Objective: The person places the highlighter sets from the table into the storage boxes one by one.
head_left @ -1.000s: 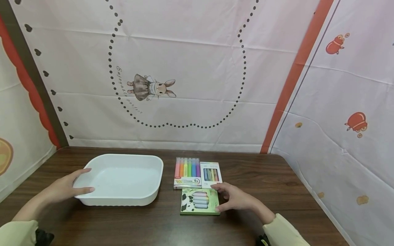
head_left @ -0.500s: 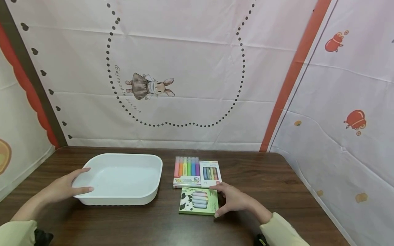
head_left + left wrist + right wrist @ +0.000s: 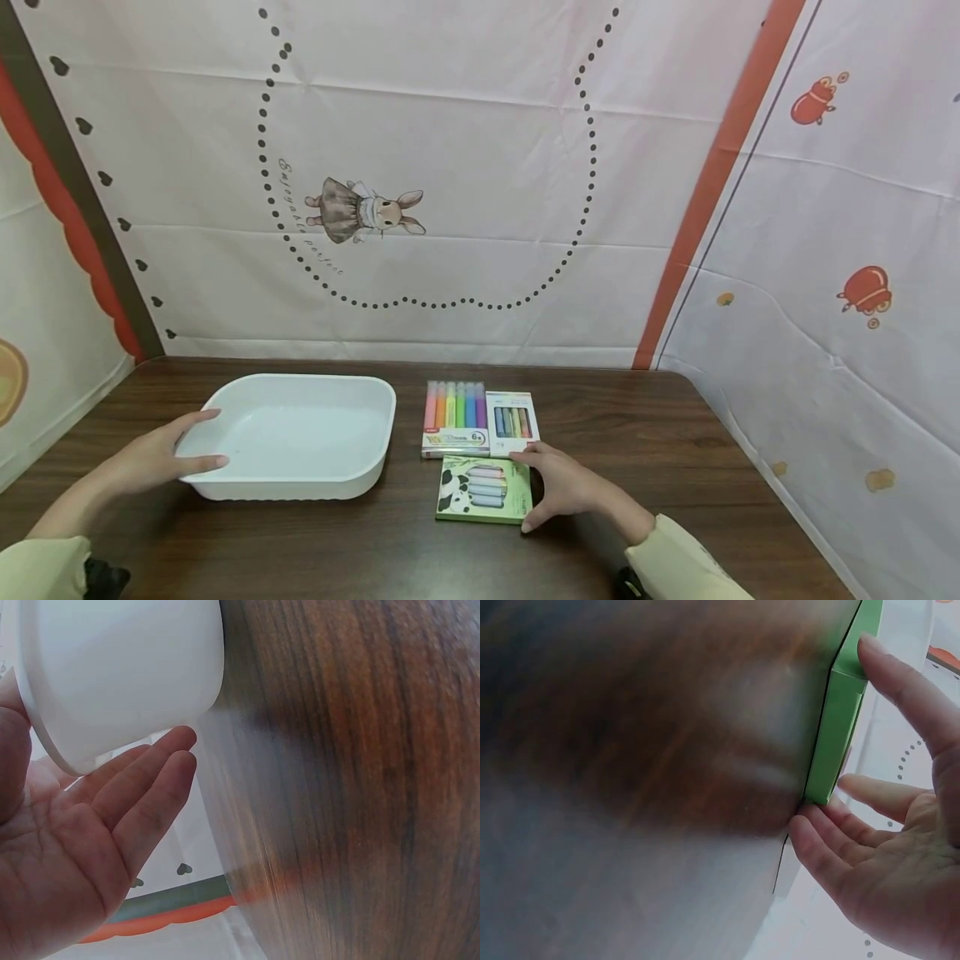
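Observation:
A white plastic tray (image 3: 288,433) sits at the left of the table, and nothing shows inside it. My left hand (image 3: 153,454) grips its left end: thumb and forefinger lie over the rim, and other fingers (image 3: 161,799) spread along the outer wall in the left wrist view. A flat green box (image 3: 483,490) with a panda picture and pastel sticks in its window lies right of the tray. My right hand (image 3: 566,483) spans the box's right end, with the thumb (image 3: 900,682) at the near corner and the forefinger at the far edge.
Behind the green box lie a clear pack of colored markers (image 3: 456,417) and a white box with colored sticks (image 3: 513,423), side by side. Brown wooden tabletop (image 3: 637,433) extends around them. Printed cloth (image 3: 480,167) hangs behind the table and at both sides.
My right thumb has slid from the green box's right side toward its near corner. The left hand and the tray have stayed in place.

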Tool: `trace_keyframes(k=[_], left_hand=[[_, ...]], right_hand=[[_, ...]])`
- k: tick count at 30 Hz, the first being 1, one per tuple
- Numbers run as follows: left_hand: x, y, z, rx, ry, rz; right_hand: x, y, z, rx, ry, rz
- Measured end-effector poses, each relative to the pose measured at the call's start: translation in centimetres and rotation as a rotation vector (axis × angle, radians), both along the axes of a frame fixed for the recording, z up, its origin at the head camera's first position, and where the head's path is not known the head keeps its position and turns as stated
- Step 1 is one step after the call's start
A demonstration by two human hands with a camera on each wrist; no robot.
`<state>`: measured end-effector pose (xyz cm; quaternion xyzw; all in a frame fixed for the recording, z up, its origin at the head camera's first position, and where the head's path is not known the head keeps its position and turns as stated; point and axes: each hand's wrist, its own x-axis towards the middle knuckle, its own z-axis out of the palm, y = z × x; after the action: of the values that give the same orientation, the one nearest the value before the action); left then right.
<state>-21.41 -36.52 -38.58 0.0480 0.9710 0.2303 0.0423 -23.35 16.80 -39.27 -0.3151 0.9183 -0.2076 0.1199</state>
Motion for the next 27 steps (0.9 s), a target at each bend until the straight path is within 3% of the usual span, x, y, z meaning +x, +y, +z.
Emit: trace_keyframes(k=[10, 16, 27], left_hand=[[0.12, 0.07, 0.01, 0.005, 0.004, -0.001], [0.12, 0.16, 0.11, 0.007, 0.005, -0.005], [-0.03, 0.09, -0.04, 0.002, 0.001, -0.007]], right_hand=[[-0.28, -0.09, 0.32, -0.019, 0.025, 0.012], [-0.25, 0.13, 0.85, -0.125, -0.047, -0.001], [-0.26, 0.41, 0.02, -0.302, -0.211, -0.05]])
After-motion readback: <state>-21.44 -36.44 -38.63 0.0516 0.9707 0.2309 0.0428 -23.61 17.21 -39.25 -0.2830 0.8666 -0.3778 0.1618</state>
